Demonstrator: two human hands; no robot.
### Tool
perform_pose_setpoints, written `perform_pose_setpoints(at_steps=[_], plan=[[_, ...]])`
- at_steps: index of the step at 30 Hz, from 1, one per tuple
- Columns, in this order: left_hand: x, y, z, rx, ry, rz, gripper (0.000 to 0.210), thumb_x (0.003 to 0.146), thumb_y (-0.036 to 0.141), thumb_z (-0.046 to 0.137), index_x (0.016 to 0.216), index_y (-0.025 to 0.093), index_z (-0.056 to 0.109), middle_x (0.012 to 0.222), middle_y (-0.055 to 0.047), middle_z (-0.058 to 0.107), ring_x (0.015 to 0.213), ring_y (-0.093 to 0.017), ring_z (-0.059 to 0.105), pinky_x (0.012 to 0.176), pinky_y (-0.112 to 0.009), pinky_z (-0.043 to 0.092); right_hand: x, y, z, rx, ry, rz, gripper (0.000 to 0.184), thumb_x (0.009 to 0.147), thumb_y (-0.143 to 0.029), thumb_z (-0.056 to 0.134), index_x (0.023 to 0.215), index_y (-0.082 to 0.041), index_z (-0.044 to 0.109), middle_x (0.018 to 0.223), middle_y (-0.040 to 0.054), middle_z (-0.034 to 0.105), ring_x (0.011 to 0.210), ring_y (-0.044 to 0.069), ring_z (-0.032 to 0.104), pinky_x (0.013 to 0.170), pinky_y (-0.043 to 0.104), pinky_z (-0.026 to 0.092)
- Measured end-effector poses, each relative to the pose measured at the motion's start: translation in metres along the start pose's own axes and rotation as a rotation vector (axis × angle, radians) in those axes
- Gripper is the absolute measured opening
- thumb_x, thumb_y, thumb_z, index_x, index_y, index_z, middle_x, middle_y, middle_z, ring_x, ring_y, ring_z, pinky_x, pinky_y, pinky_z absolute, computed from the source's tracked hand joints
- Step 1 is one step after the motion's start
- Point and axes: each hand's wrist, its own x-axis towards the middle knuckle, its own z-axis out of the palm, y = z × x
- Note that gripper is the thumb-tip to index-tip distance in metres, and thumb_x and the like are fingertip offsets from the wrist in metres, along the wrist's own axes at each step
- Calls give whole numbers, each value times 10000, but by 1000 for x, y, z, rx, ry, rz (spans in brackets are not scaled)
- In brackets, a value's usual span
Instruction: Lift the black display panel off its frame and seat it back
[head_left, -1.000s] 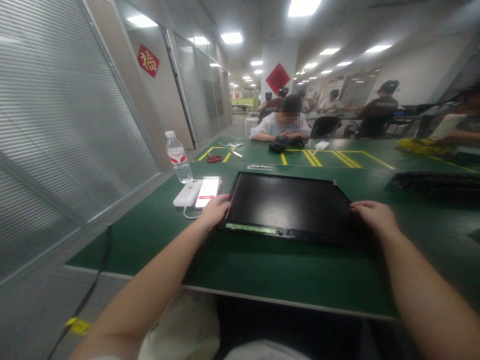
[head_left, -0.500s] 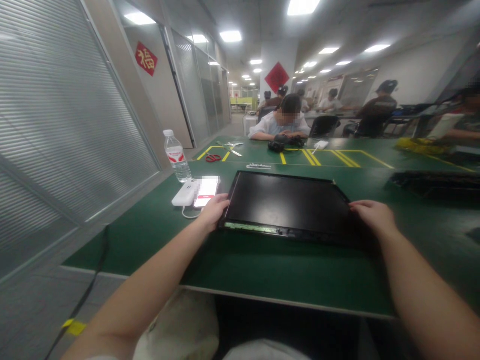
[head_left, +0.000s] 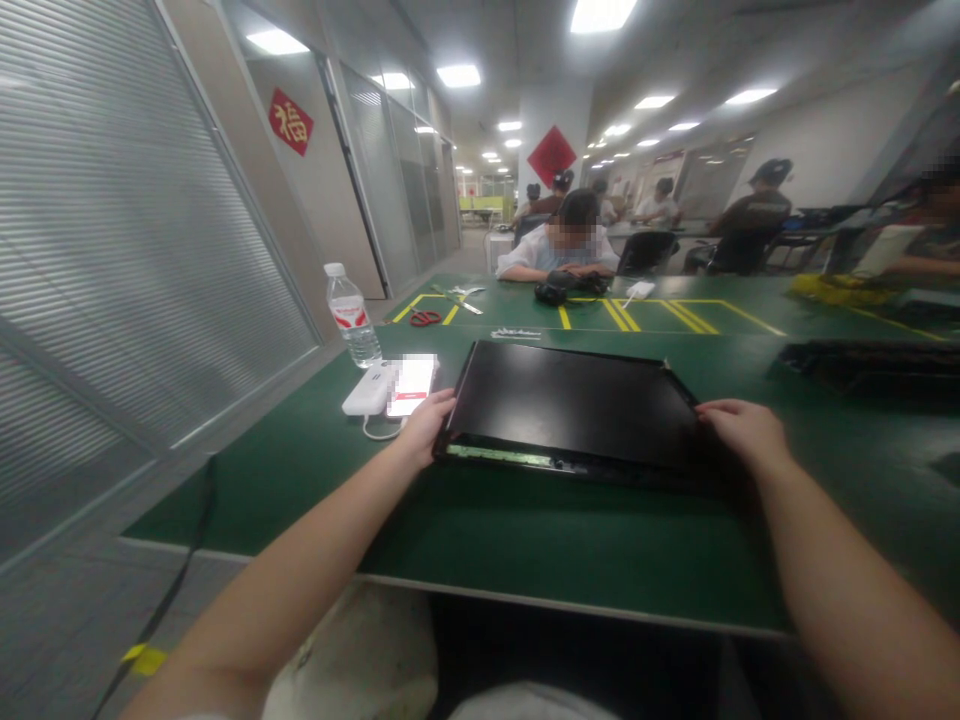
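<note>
Head view, the only one: both of the person's hands are on a dark flat panel, which lies screen side up over the near part of the green table, between the two forearms; whether its underside rests fully on the surface or is slightly raised, I cannot tell. The left hand has the panel's left edge, thumb along the rim and the remaining fingers mostly hidden, so how tightly they curl beneath is unclear. The right hand pinches the right edge, thumb and forefinger nearly together with only the rim between them. The step in hand looks like steadying or positioning the panel by its two sides. Any move from here would call for both hands working together, keeping the panel level and pressure off its glossy face, and minding the exposed greenish strip along its near edge. The left side asks for most care, since a phone, a white block with a cable and a water bottle stand near that hand.
</note>
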Motion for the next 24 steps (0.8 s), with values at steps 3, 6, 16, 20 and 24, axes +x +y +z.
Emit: perform_pose_setpoints(at_steps=[3, 6, 16, 20, 24], plan=[[-5, 2, 3, 5, 47, -2, 616, 982, 102, 792, 1572, 185, 639, 813, -7, 792, 530, -145, 689, 485, -223, 543, -1, -2, 0, -4, 2, 4, 150, 735, -292, 756, 813, -248, 875, 935, 132, 843, 876, 332, 740, 833, 437, 585], [-8, 4, 5, 4, 43, 12, 787, 986, 106, 797, 1706, 265, 523, 860, -5, 812, 537, -161, 711, 500, -244, 579, -4, -7, -2, -20, -25, 23, 163, 766, -284, 742, 841, -247, 882, 978, 116, 849, 930, 324, 753, 895, 433, 589], [-7, 7, 1, -38, -169, -37, 527, 909, -5, 736, 1412, 136, 797, 940, -96, 884, 604, -182, 785, 596, -260, 646, -4, -5, -1, -45, -14, 16, 173, 782, -275, 735, 862, -254, 886, 980, 104, 843, 929, 308, 759, 896, 417, 611], [-7, 5, 1, 23, -128, 17, 492, 860, 17, 760, 1326, 146, 845, 960, -97, 899, 705, -216, 833, 652, -274, 658, -5, -5, 0, -32, 9, 9, 164, 784, -275, 732, 837, -261, 886, 954, 97, 843, 910, 300, 751, 878, 412, 603], [-4, 2, -2, 86, -86, 59, 340, 856, 120, 796, 1179, 166, 893, 936, -96, 898, 843, -277, 864, 717, -320, 669, -9, -9, -2, -22, -4, 16, 185, 796, -257, 724, 856, -243, 898, 964, 101, 846, 926, 302, 748, 881, 412, 589]])
